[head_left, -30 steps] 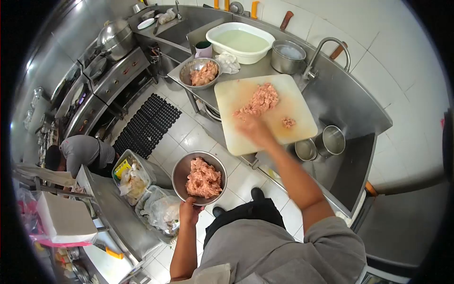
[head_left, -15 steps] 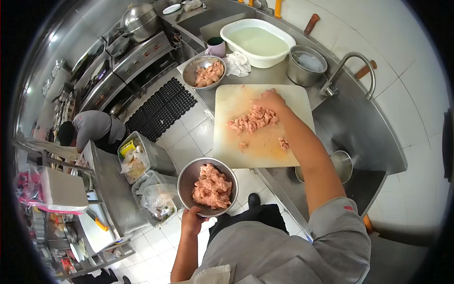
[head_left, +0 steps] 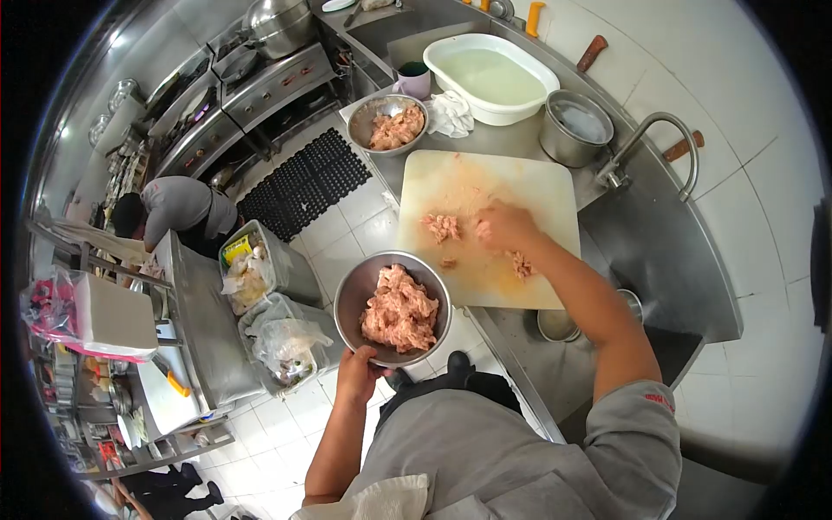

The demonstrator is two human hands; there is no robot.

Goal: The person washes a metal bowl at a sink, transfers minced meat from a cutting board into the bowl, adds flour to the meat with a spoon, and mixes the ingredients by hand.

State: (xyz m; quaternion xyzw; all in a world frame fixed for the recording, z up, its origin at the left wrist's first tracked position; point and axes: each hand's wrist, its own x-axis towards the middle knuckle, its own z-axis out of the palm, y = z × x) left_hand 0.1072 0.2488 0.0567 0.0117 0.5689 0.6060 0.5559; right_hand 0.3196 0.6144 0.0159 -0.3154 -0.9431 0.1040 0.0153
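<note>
My left hand (head_left: 358,374) grips the near rim of a steel bowl (head_left: 348,299), held up beside the board. A big mound of raw ground meat (head_left: 400,314) fills much of that bowl. Over the white cutting board (head_left: 544,184), the fingers of my right hand (head_left: 510,227) are closed around some ground meat, partly hidden by the hand. A small pile of ground meat (head_left: 441,228) lies to its left on the board. Smaller bits (head_left: 522,265) sit near the board's front, below my wrist.
Behind the board stand a second steel bowl (head_left: 357,130) with meat, a white cloth (head_left: 451,114), a white tub (head_left: 555,87) of liquid and a steel pot (head_left: 572,149). The sink with its faucet (head_left: 685,147) is at right. Left, a person (head_left: 186,208) bends near two bins.
My right hand has come from the board's far part toward its middle, closing on meat. The long meat pile is now a smaller one at left. The bowl has shifted slightly up and right.
</note>
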